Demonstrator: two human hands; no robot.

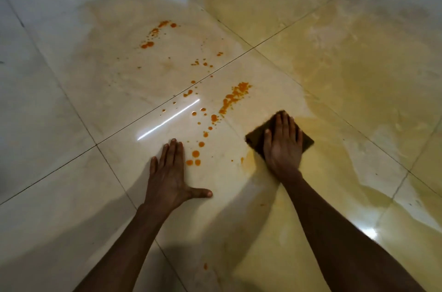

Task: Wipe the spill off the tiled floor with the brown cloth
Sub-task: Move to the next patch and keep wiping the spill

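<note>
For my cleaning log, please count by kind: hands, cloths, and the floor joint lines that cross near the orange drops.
Hands: 2, left hand flat on the tiled floor, right hand pressing the brown cloth
Cloths: 1
Joint lines crossing near the orange drops: 2
Total: 5

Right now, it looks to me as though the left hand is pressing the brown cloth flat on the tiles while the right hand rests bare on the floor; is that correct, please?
Not quite: the hands are swapped. In the head view the right hand presses the brown cloth flat on the tiles, while the left hand rests bare on the floor.
</note>
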